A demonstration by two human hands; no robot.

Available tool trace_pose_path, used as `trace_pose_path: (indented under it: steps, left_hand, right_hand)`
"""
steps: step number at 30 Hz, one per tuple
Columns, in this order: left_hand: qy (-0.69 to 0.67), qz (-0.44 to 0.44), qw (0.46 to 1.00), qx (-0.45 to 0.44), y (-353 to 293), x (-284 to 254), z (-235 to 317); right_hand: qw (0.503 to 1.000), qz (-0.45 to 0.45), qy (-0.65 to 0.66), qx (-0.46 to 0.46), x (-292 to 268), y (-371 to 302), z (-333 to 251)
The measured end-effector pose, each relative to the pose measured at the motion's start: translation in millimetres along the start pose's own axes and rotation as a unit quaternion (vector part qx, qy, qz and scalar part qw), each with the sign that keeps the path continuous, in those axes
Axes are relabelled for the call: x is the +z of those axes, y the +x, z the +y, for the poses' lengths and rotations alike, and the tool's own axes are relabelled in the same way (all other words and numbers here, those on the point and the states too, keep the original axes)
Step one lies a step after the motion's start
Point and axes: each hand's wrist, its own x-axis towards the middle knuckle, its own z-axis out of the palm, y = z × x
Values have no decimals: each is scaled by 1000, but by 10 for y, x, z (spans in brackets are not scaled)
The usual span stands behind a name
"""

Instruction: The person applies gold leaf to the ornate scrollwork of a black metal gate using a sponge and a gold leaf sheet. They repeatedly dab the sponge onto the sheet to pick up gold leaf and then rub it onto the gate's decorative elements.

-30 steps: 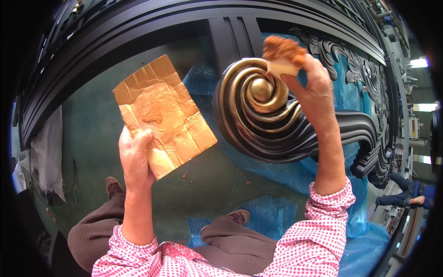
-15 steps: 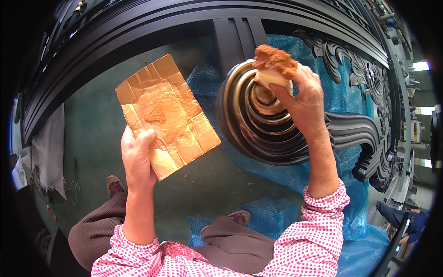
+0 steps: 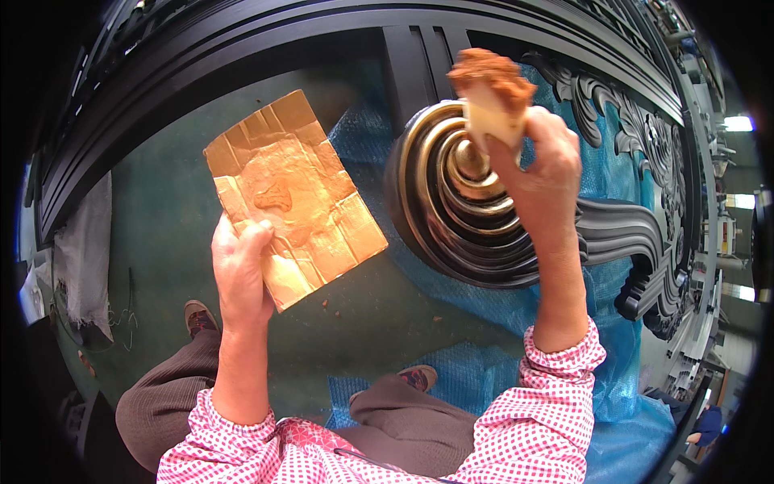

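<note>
My left hand point(image 3: 243, 262) grips the lower left edge of a gold-coated piece of cardboard point(image 3: 318, 214), thumb on top. A wet-looking dab of gold paint lies near its middle. My right hand point(image 3: 544, 165) pinches a cream sponge point(image 3: 492, 117) whose upper end is ragged and stained orange-brown. The sponge is over the upper right of a round black scroll carving point(image 3: 451, 242), hiding part of its rim; whether it touches cannot be told. Gold colour covers the scroll's central knob and the crests of its upper rings, while its lower rings remain black.
A black moulded frame point(image 3: 266, 36) arches across the far side, with leafy black carving point(image 3: 645, 137) at right. Blue bubble wrap point(image 3: 617, 363) lies beneath the scroll and over the green floor point(image 3: 339, 347). Another person point(image 3: 708, 426) is partly visible at far right.
My right hand and the sponge have risen slightly up and to the right, uncovering the scroll's central knob. The cardboard in my left hand has barely shifted.
</note>
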Motion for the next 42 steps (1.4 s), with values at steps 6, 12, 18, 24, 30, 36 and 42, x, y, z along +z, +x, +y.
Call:
trace_pose_path:
  steps: [6, 12, 18, 24, 30, 36, 42]
  left_hand:
    - [8, 16, 1000, -8, 9, -45, 2]
    - [3, 20, 1000, -10, 6, -107, -1]
    - [-13, 7, 1000, -11, 39, -43, -8]
    - [1, 21, 1000, -7, 16, -141, 40]
    - [-11, 7, 1000, -2, 27, -56, 9]
    - [-3, 8, 1000, -9, 21, -111, -4]
    - [-1, 9, 1000, 11, 13, -37, 42]
  right_hand:
    - [989, -140, 40, -34, -71, -95, -257]
    - [991, -34, 110, 64, -191, -229, -83]
    - [996, -31, 75, 30, 26, -175, -130]
    - [987, -87, 120, 65, -272, -339, -138]
    - [993, 6, 104, 60, 57, -148, -82]
    - [998, -29, 48, 34, 103, 47, -55]
    - [991, -123, 50, -16, 70, 131, -252]
